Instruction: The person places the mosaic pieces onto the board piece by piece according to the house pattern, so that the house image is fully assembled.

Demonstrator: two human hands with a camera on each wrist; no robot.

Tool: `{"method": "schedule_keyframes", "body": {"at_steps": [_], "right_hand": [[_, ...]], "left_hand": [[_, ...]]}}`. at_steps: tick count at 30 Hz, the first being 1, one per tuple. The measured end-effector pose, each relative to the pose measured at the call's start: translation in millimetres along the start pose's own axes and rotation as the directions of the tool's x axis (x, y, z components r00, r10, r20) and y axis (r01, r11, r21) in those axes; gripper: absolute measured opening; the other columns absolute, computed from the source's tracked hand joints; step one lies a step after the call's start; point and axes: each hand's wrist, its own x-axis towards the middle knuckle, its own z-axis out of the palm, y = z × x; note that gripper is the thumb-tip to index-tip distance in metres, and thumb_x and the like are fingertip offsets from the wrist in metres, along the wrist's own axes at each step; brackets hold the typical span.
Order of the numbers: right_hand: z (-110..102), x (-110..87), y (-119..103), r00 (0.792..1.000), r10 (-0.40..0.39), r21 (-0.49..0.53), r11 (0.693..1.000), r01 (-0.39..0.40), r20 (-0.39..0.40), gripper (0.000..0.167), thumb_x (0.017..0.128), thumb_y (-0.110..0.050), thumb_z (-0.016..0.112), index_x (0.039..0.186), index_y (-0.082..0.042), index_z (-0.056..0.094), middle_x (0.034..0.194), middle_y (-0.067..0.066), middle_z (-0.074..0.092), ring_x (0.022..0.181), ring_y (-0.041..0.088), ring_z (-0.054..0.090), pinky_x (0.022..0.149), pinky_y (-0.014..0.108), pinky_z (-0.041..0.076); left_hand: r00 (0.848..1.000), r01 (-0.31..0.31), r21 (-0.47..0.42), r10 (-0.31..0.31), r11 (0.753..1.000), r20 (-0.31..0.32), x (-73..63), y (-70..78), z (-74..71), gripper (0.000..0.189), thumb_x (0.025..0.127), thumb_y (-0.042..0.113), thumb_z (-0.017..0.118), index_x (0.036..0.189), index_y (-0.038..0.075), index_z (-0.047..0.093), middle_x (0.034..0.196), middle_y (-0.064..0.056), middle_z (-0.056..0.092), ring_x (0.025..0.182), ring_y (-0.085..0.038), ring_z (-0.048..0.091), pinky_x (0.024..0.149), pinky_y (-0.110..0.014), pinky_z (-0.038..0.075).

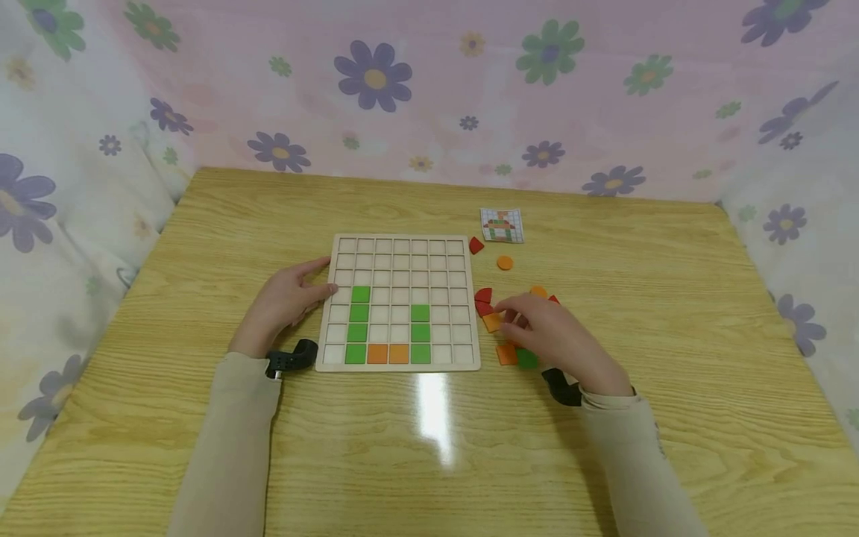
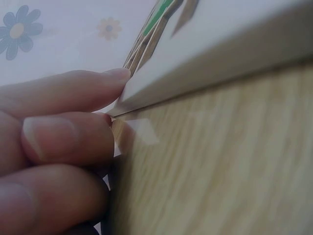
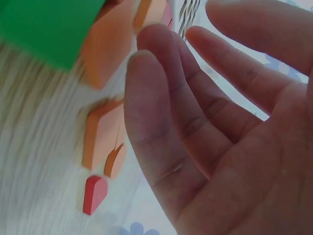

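A pale wooden grid board (image 1: 438, 280) lies flat on the table. Green squares (image 1: 359, 333) fill part of one column, three more green squares (image 1: 420, 333) stand in another, and two orange squares (image 1: 378, 353) join them along the bottom row. My left hand (image 1: 282, 302) touches the board's left edge with thumb and index finger; its other fingers are bent beside it. My right hand (image 1: 553, 339) hovers over loose pieces right of the board, fingers slightly bent, fingertips near an orange square (image 1: 493, 322). Nothing shows between its fingers in the right wrist view.
Red quarter-round pieces (image 1: 483, 295), an orange square (image 1: 506, 355) and a green square (image 1: 527, 359) lie around my right hand, which partly hides others. Farther back are an orange disc (image 1: 505, 262), a red piece (image 1: 476, 245) and a printed pattern card (image 1: 502, 226).
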Motion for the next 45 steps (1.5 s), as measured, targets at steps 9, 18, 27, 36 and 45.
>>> {"method": "schedule_keyframes", "body": {"at_steps": [9,18,27,36,45], "right_hand": [[-4,-2.5,13,0.998,-0.013,-0.036,0.999,0.015,0.06,0.027,0.085,-0.019,0.062,0.109,-0.009,0.06,0.082,-0.005,0.057,0.074,0.012,0.051,0.067,0.03,0.043],[-5,-4.9,21,0.995,0.005,-0.05,0.999,0.0,0.101,0.027,0.082,-0.016,0.066,0.108,-0.012,0.061,0.086,-0.005,0.057,0.08,0.012,0.052,0.072,0.032,0.044],[-2,-3.7,18,0.996,-0.002,-0.089,0.996,0.009,0.085,0.026,0.081,-0.011,0.066,0.106,-0.009,0.062,0.089,-0.001,0.057,0.081,0.014,0.051,0.073,0.033,0.045],[0,-4.0,18,0.998,0.006,-0.107,0.994,0.001,0.07,0.023,0.08,-0.012,0.067,0.102,-0.006,0.062,0.092,0.002,0.057,0.082,0.016,0.053,0.074,0.035,0.045],[-2,-4.5,17,0.997,0.035,-0.055,0.998,-0.031,0.073,0.019,0.081,-0.013,0.067,0.097,-0.013,0.057,0.083,-0.002,0.054,0.076,0.016,0.048,0.069,0.03,0.042]], "left_hand": [[1.0,0.009,-0.011,-0.009,1.0,0.002,1.0,-2.3,0.9,0.066,0.078,0.05,0.062,0.137,0.034,0.034,0.057,-0.001,0.048,0.035,-0.012,0.034,0.035,-0.03,0.035],[1.0,0.006,0.0,-0.006,1.0,0.002,2.2,-2.7,1.0,0.067,0.078,0.051,0.062,0.136,0.036,0.034,0.057,-0.001,0.049,0.035,-0.013,0.034,0.035,-0.03,0.034],[1.0,0.025,-0.006,-0.025,1.0,0.001,2.0,-0.7,1.2,0.068,0.077,0.052,0.062,0.136,0.035,0.035,0.059,-0.001,0.05,0.036,-0.013,0.035,0.036,-0.03,0.035],[1.0,0.022,-0.02,-0.021,1.0,0.015,2.0,-0.5,0.4,0.067,0.079,0.05,0.061,0.137,0.034,0.033,0.055,0.0,0.046,0.035,-0.012,0.034,0.035,-0.029,0.034],[1.0,0.008,-0.013,-0.008,1.0,0.001,2.4,-1.3,1.4,0.066,0.079,0.05,0.061,0.137,0.034,0.034,0.053,0.001,0.045,0.035,-0.013,0.035,0.036,-0.031,0.035]]}}
